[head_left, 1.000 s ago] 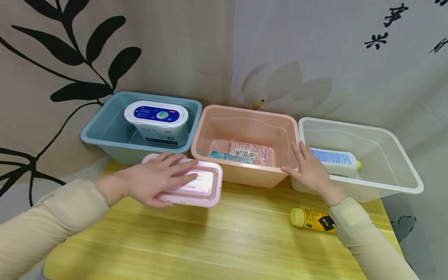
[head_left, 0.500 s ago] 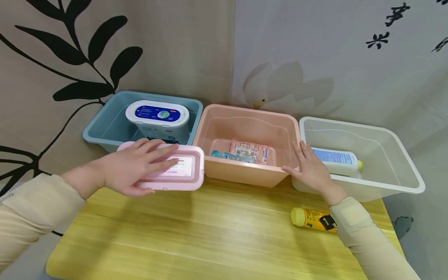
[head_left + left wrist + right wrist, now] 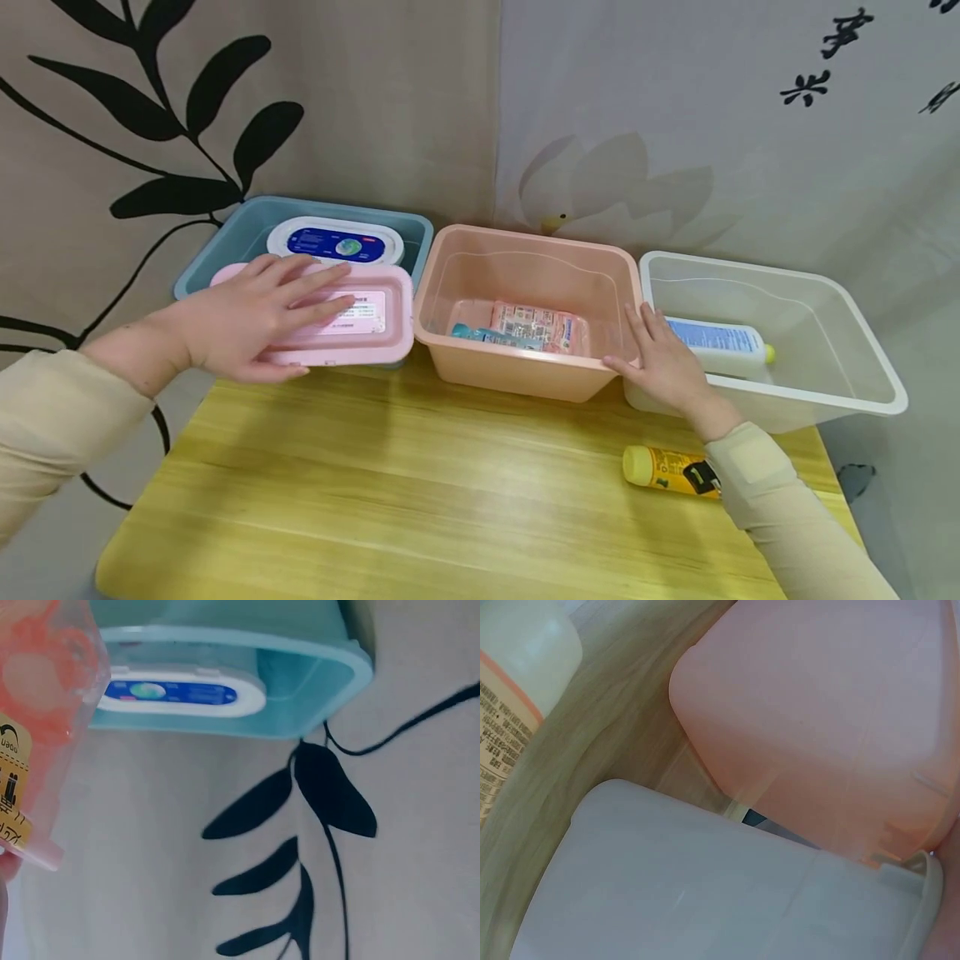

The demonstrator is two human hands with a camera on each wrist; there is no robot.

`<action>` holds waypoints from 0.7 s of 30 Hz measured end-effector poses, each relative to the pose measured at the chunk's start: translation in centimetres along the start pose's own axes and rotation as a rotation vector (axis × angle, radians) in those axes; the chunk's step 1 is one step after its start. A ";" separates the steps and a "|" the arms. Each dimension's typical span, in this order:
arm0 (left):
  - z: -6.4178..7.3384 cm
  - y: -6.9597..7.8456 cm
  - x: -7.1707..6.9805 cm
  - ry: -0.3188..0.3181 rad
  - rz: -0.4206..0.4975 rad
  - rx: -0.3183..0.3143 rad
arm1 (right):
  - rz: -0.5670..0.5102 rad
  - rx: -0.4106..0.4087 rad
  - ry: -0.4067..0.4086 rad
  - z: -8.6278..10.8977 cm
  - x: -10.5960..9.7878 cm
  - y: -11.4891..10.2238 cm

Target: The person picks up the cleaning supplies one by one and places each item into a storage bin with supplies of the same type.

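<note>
My left hand [image 3: 232, 321] grips a pink lidded box [image 3: 397, 312] from above, fingers spread across the lid and thumb along its near side. The box overlaps the front of the blue bin [image 3: 225, 250] in the head view. In the left wrist view, the box's clear side [image 3: 41, 690] shows orange-pink contents. Inside the blue bin stands a white tub [image 3: 337, 243] with a blue label, partly hidden by the box. My right hand [image 3: 667, 371] rests on the neighbouring rims of the peach bin [image 3: 517, 379] and the white bin [image 3: 862, 342], fingers fairly straight.
A pink printed packet [image 3: 536, 321] and a blue-green tube [image 3: 495, 337] lie in the peach bin. The white bin holds a white bottle [image 3: 720, 346] with a blue label. On the yellow wooden table [image 3: 450, 492], a yellow bottle [image 3: 663, 468] lies partly behind the right sleeve.
My left hand has carried the pink box left and away from me, from in front of the bins to the blue bin's front. My right hand has stayed in place.
</note>
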State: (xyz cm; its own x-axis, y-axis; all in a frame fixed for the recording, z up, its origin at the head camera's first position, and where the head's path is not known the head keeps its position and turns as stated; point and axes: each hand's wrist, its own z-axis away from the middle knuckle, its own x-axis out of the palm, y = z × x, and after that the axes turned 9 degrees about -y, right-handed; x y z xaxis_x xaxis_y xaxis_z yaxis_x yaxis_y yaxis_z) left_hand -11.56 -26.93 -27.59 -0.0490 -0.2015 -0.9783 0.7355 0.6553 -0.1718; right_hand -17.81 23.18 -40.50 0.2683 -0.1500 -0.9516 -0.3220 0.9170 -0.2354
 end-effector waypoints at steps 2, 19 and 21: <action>0.0 -0.7 -0.1 0.033 -0.021 0.002 | -0.004 0.001 -0.002 0.0 0.0 0.0; -0.9 -5.1 0.6 0.104 -0.094 0.004 | 0.002 0.003 0.012 0.1 0.0 0.0; -1.2 -5.4 0.8 0.090 -0.096 -0.004 | 0.002 0.005 0.009 0.1 0.0 -0.1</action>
State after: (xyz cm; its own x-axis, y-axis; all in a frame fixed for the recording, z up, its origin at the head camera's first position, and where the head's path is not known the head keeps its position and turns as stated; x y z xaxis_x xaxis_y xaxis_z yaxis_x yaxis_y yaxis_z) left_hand -16.32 -29.76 -27.62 -0.1795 -0.1975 -0.9637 0.7215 0.6395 -0.2655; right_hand -17.72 23.14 -40.42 0.2593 -0.1519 -0.9538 -0.3180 0.9191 -0.2328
